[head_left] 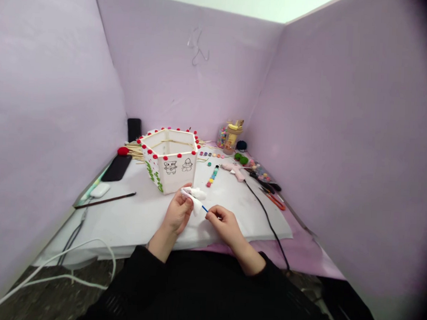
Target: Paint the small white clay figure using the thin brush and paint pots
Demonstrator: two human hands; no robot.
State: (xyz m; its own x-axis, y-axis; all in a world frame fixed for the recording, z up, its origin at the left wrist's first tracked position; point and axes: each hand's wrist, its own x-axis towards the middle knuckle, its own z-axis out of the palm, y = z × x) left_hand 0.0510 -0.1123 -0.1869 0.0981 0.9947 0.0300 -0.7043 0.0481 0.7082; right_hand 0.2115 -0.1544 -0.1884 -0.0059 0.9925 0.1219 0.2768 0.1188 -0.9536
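- While the left hand (177, 214) pinches a white tissue (195, 197), the right hand (224, 222) grips a thin brush (204, 208) with a blue tip.
- Between the two hands lies the brush. Its long line runs from the right hand up and left, and the tip touches the tissue or sits just inside it; the picture is too small to tell which.
- Both hands are closed on their things, the left on the tissue, the right on the brush. They are near each other, just apart.
- Just past the left hand stands a white box (168, 160) with six sides, red dots on its rim and small drawings on its walls. It is nearer the left hand than the right.
- Past the right hand lies a row of small paint pots (212, 175), and farther off a glue gun (234, 169) with a black cord (264, 213) that runs down the right side of that hand.
- Far left of the hands lie a dark stick (106, 200) and a black phone (117, 167).
- Nothing stands between the hands and the box.
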